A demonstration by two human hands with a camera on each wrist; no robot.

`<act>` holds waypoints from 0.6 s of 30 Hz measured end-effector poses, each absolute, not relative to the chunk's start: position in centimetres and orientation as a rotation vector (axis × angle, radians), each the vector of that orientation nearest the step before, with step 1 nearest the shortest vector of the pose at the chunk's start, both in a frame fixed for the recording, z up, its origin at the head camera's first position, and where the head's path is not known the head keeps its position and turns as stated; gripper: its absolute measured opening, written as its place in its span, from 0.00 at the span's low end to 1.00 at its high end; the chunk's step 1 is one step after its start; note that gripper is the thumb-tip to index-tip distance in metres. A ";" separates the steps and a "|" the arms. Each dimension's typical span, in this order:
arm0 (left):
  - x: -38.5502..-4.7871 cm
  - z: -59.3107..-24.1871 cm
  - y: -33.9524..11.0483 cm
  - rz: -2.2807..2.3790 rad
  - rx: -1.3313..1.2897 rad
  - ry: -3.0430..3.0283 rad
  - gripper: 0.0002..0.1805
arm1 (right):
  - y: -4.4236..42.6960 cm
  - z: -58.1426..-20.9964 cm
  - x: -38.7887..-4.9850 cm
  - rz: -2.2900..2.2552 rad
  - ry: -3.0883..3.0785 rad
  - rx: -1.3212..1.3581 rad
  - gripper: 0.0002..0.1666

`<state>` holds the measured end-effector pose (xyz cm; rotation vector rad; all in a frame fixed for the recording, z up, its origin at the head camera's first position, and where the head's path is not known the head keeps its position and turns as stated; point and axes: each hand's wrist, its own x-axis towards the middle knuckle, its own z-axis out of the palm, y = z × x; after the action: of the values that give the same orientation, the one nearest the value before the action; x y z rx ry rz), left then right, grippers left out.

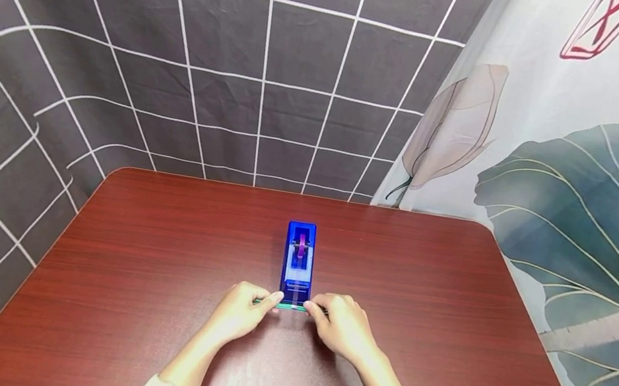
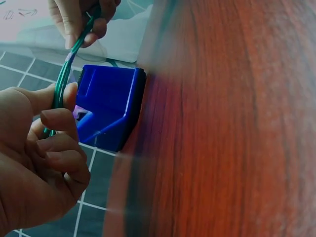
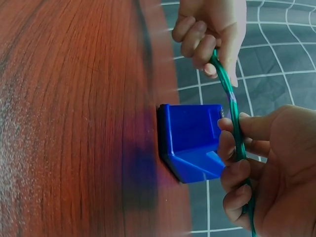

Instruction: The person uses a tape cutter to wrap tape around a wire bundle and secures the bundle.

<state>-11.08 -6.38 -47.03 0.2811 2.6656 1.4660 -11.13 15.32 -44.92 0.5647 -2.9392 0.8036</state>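
A blue tape dispenser (image 1: 299, 265) stands on the table, a purple-looking roll of tape (image 1: 302, 245) in its middle. Just off its near end, both hands stretch a bundle of thin green wires (image 3: 236, 118) crosswise. My left hand (image 1: 239, 313) pinches one side of the bundle between thumb and fingers. On the other side, my right hand (image 1: 344, 328) grips it likewise. Between the hands, a short piece of clear, purplish tape (image 3: 232, 97) lies against the wires. Whether it is still joined to the roll is hard to tell.
The dark red wooden table (image 1: 160, 231) has rounded far corners. Behind it and to the left hangs a dark grey curtain (image 1: 220, 26) with white grid lines. A white cloth with leaf prints (image 1: 597, 196) hangs on the right.
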 end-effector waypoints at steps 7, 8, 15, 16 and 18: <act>-11.1 -47.0 -6.4 1.498 0.265 2.632 0.19 | 15.3 -45.0 -11.1 0.809 -2.949 0.547 0.22; -11.1 -47.0 -6.4 1.512 0.264 2.622 0.19 | 15.2 -45.0 -11.1 0.811 -2.949 0.542 0.21; -11.0 -47.0 -6.3 1.570 0.248 2.605 0.16 | 15.2 -44.9 -11.0 0.821 -2.942 0.522 0.17; -11.1 -47.0 -6.3 1.574 0.244 2.606 0.15 | 15.2 -44.9 -11.0 0.821 -2.934 0.524 0.17; -11.1 -47.0 -6.3 1.579 0.237 2.610 0.14 | 15.2 -44.9 -11.0 0.818 -2.923 0.525 0.16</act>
<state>-11.07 -6.33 -46.99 0.2366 2.6096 1.5789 -10.99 15.19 -44.95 0.5246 -2.9228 0.8177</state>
